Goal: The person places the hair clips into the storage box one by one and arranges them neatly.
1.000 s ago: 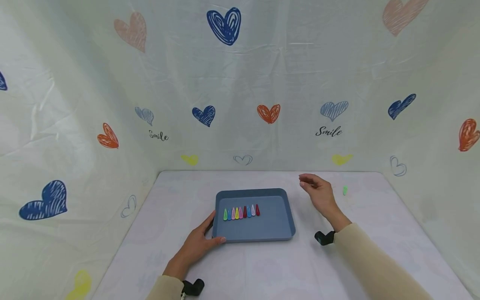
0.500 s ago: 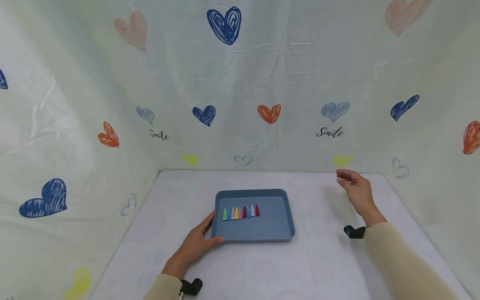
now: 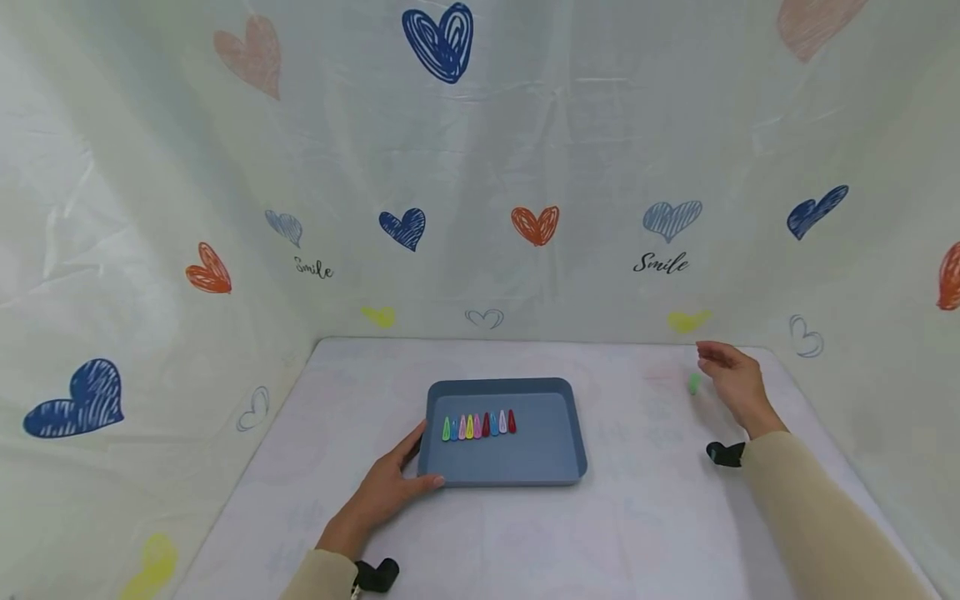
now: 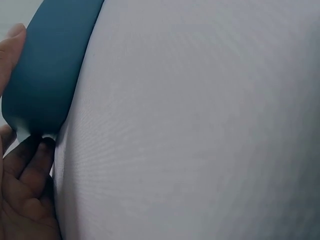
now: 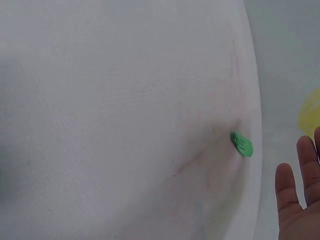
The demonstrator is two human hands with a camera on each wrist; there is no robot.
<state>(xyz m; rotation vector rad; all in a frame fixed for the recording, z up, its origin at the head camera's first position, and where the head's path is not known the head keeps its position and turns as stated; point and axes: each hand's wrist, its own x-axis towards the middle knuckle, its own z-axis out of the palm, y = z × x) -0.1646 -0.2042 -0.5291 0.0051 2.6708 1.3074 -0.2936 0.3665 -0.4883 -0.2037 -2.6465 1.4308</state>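
A blue-grey tray (image 3: 547,442) lies on the table. Snap hair clips (image 3: 477,427) in green, blue, pink, yellow, red and a pale colour form a row inside it. My left hand (image 3: 382,498) grips the tray's near left corner, thumb on the front rim. In the left wrist view, its fingers (image 4: 34,172) bend at the outer corner of the tray (image 4: 55,65). To the far right, a small green ridged piece (image 5: 242,145) rests on the table. My right hand (image 3: 738,390) hovers just right of it, holding nothing, with fingers apart in the right wrist view.
A white-covered table (image 3: 615,533) extends around the tray. Behind it and at both sides hangs a pale sheet (image 3: 480,150) printed with hearts and the word "Smile". Each wrist carries a black camera mount (image 3: 726,454).
My right hand has moved right, past the green piece, to its right side. The left hand stays on the tray corner, and the clips keep their row.
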